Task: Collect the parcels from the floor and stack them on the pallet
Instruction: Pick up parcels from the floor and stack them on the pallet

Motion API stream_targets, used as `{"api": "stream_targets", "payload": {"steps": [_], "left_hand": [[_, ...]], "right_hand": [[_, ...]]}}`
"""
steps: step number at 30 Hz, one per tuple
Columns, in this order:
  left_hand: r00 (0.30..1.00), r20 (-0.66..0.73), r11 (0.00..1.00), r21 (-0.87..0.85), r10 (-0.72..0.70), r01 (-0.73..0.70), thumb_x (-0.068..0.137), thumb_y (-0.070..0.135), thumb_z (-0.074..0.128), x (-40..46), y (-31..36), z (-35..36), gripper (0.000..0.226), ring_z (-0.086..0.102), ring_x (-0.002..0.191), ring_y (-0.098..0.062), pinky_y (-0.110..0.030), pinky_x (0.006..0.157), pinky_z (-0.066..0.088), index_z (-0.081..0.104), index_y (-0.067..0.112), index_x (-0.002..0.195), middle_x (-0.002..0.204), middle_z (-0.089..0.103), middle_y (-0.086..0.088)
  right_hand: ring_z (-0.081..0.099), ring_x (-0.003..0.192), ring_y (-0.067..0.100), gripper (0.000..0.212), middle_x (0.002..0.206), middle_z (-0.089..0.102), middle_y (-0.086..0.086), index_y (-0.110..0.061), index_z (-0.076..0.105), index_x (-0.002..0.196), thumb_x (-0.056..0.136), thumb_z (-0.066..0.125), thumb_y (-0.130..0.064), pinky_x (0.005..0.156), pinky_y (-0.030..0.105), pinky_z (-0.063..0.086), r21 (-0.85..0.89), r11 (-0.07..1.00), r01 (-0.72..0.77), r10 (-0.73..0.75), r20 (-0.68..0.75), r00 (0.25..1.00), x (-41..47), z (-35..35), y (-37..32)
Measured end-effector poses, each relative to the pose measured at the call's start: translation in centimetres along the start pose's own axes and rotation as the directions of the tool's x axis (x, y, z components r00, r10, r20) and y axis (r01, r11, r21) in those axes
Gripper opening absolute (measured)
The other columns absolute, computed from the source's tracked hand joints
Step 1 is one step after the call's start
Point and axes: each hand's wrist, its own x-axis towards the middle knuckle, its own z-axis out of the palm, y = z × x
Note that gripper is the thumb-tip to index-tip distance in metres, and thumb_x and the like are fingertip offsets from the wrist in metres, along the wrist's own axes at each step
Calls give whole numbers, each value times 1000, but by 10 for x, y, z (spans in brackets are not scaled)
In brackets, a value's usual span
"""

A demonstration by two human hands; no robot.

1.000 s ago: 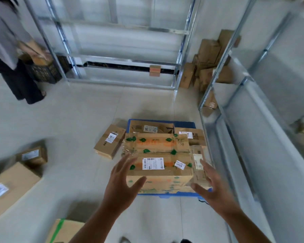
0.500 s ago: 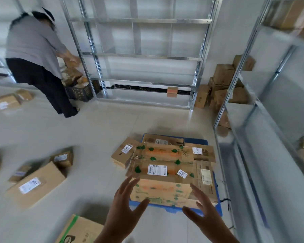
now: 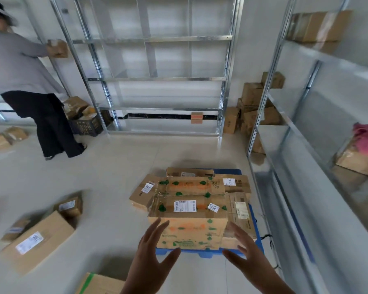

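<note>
1. Here, your left hand (image 3: 152,256) and right hand (image 3: 245,256) hover at 6 o'clock, fingers spread wide and holding nothing, just short of the near face of the printed carton (image 3: 189,225).
2. That carton sits on the blue pallet (image 3: 208,254) at centre frame, with other parcels packed around it at 10, 12 and 3 o'clock.
3. The step in hand looks to be turning to the next floor parcel. Judged from here, the long parcel (image 3: 37,240) at 8 o'clock and the green-taped box (image 3: 98,284) at 6 o'clock are nearest; take one by both ends, keep it level, and set it square on the flat top of the stack.
4. Smaller parcels (image 3: 69,206) lie just beyond the long one, motion-blurred.
5. Hard to read: the pallet shows only at its near and far edges; the green-taped box is cut off by the bottom of the frame; the labels are too small to make out.
6. A second person (image 3: 30,85) works at the shelving (image 3: 155,77) at 10 o'clock.
</note>
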Motion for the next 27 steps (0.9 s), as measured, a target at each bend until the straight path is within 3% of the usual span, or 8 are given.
{"api": "stream_targets", "payload": {"steps": [2, 5, 8, 11, 13, 18, 22, 27], "left_hand": [[999, 21, 999, -5, 35, -35, 92, 39, 79, 6, -5, -11, 74, 39, 145, -8, -33, 116, 48, 32, 44, 149, 166, 29, 16], [995, 15, 994, -21, 103, -103, 90, 38, 81, 13, -14, -29, 74, 38, 142, -2, -15, 109, 39, 32, 45, 146, 159, 29, 23], [993, 36, 993, -42, 116, -115, 91, 40, 79, 17, -27, -44, 75, 35, 136, 11, 1, 97, 32, 29, 48, 147, 153, 24, 34], [990, 55, 990, -54, 129, -127, 93, 43, 75, 21, -42, -56, 73, 28, 128, 26, 6, 89, 34, 25, 52, 144, 145, 16, 44], [990, 59, 989, -79, 130, -125, 94, 41, 75, 24, -52, -62, 71, 28, 128, 27, 7, 88, 34, 26, 51, 144, 146, 20, 41], [989, 97, 983, -151, 115, -100, 96, 37, 75, 28, -75, -64, 69, 41, 138, 2, -1, 94, 40, 32, 44, 149, 156, 33, 27], [986, 125, 979, -189, 107, -83, 96, 32, 76, 30, -83, -57, 67, 45, 138, -3, -9, 99, 44, 33, 46, 146, 157, 39, 20], [977, 171, 974, -207, 128, -91, 94, 33, 77, 34, -78, -48, 70, 44, 142, -6, -32, 110, 52, 32, 54, 143, 159, 37, 19]], "right_hand": [[37, 145, 6, 81, 164, 33, -12, -50, 33, 152, 86, 79, -44, 98, 5, 40, 29, 1000, -9, 10, -28, 1000, 1, 8, -8], [39, 144, 3, 79, 159, 39, -20, -56, 34, 149, 87, 81, -40, 98, 7, 40, 50, 999, 1, 2, -55, 998, 3, 23, -23], [39, 139, -9, 79, 155, 41, -26, -59, 34, 146, 81, 78, -51, 98, 5, 41, 46, 999, 4, 0, -87, 996, 4, 42, -37], [36, 134, -22, 77, 153, 41, -29, -60, 34, 146, 83, 78, -53, 99, 3, 41, 30, 1000, 6, -3, -112, 994, 5, 62, -46], [36, 132, -25, 77, 153, 41, -31, -61, 35, 146, 82, 78, -56, 99, 3, 41, 29, 1000, -5, 8, -124, 992, 4, 71, -49], [40, 132, -22, 84, 154, 41, -30, -58, 36, 148, 74, 74, -66, 100, 5, 42, 0, 999, -37, 36, -174, 984, -2, 88, -52], [43, 138, -8, 91, 152, 44, -29, -56, 39, 149, 68, 73, -79, 106, 13, 42, 14, 998, -62, 63, -214, 975, -9, 90, -48], [44, 135, -12, 82, 147, 45, -35, -63, 40, 143, 70, 74, -76, 100, 7, 43, 19, 996, -89, 91, -260, 961, -12, 79, -42]]}}
